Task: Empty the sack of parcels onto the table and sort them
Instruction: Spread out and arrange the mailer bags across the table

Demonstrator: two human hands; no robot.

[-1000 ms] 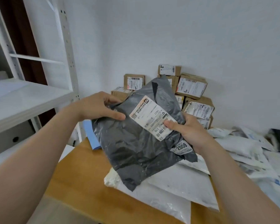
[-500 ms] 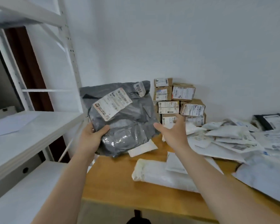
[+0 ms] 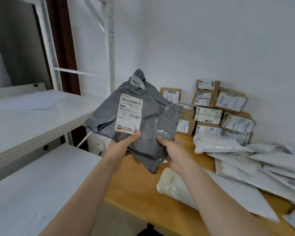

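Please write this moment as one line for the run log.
stage: sorting | left hand: grips grey parcel | right hand: grips it | label: faces camera

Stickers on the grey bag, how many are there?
2: a big barcode label mid-front on the grey bag, a small 2008 sticker near its top. Its back is hidden.

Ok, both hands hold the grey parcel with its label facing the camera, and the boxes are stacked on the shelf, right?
Not quite. The head view shows the boxes stacked on the table against the wall, not on the shelf. The left hand and right hand do hold the grey parcel, label facing the camera.
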